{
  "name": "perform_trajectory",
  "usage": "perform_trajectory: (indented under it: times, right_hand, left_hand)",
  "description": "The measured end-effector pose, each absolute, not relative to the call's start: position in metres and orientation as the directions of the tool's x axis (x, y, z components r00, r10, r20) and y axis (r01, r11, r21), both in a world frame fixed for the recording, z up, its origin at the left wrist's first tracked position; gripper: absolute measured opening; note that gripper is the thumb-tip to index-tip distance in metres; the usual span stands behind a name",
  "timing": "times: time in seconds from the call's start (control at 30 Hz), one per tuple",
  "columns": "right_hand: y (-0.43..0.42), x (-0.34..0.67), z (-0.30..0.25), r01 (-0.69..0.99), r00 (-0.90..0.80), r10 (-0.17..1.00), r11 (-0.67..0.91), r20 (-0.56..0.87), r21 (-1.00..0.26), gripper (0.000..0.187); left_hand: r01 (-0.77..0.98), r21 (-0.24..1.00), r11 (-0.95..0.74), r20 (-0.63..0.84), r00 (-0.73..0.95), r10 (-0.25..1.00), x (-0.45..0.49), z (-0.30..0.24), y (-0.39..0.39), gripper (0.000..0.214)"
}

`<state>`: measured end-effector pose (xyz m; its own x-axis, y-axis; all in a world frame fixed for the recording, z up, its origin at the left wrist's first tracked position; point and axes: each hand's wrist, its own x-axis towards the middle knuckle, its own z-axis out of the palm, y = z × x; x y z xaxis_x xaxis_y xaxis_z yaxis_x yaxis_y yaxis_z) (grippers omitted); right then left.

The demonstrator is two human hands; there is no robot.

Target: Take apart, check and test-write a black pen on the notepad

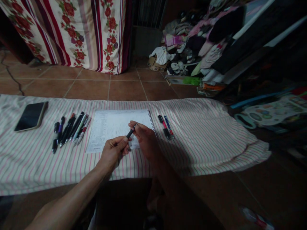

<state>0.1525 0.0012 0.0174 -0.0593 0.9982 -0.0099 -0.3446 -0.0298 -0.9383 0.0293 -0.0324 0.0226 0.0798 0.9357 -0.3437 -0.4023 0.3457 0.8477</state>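
Observation:
A dark pen is held at a slant between my two hands, above a spiral notebook. My left hand is closed around its lower end. At the upper end, my right hand pinches the tip between thumb and fingers. Whether that tip is a separate cap, I cannot tell. The notebook lies open at a white page, its coil on the right side, partly covered by my hands. Just right of it lie a pink-and-black pen and a blue pen.
Left of the notebook, several pens and markers lie in a row, with a phone farther left. All rest on a striped cloth. Beyond are a tiled floor, a floral curtain and a heap of clothes.

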Motion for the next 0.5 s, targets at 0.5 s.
perform_trajectory:
  times: [0.5]
  right_hand:
    - [0.0,0.14,0.026,-0.245,0.155,0.987,0.007,-0.032,-0.97,0.02]
  left_hand:
    - [0.213,0.968,-0.135,0.164,-0.125,0.979,0.027,0.014,-0.032,0.017]
